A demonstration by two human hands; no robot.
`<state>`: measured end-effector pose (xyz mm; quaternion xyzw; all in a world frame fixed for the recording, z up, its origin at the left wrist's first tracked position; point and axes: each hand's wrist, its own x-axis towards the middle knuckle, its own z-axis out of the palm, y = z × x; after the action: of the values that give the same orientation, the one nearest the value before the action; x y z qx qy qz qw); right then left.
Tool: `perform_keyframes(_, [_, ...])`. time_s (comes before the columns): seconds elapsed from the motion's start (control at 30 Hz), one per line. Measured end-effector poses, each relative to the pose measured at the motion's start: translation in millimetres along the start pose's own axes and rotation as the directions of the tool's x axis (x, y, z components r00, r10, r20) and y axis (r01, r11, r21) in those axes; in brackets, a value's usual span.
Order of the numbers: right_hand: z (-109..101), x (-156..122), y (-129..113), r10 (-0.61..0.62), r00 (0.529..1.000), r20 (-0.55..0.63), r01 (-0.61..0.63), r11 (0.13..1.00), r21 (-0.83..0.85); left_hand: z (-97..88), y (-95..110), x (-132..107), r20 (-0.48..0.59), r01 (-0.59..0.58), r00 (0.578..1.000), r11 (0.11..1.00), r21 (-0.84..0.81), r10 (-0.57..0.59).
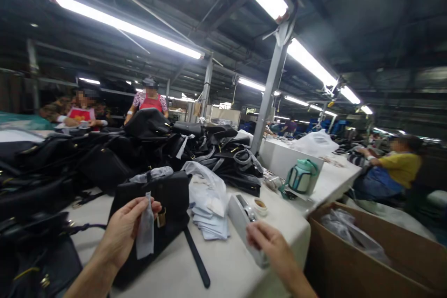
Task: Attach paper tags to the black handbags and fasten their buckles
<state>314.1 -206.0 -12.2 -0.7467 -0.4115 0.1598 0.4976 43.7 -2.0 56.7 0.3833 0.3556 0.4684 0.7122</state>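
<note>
My left hand [122, 226] pinches the top of a narrow, translucent whitish strip [145, 235], which hangs down in front of a black handbag [174, 195]. The bag stands on the table with a gold-coloured clasp [161, 218] on its front, and its handle is wrapped in clear film. My right hand [268, 240] is at the grey tape dispenser [237, 219], its fingers curled together; whatever they may hold is too small to make out. A black strap [197, 258] lies below the bag.
Black bags [104, 163] are heaped across the table's far and left side. A stack of pale packets [209, 223], a tape roll [260, 206] and a green-and-white jug [302, 177] stand nearby. A cardboard box [349, 260] is at right. Several people work beyond.
</note>
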Motion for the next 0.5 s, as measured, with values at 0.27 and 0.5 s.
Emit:
perform_keyframes(0.27, [-70.5,62.9,30.2,0.165,0.983,-0.087,-0.182,0.946,-0.268,6.6,-0.4,0.2,-0.014,0.019,1.0,1.0,0.002,-0.019])
perform_keyframes(0.5, [-49.6,61.3,33.9,0.308,0.951,-0.005,-0.304,0.936,-0.18,6.7,-1.0,-1.0,-0.046,0.0,0.999,1.0,0.006,0.0])
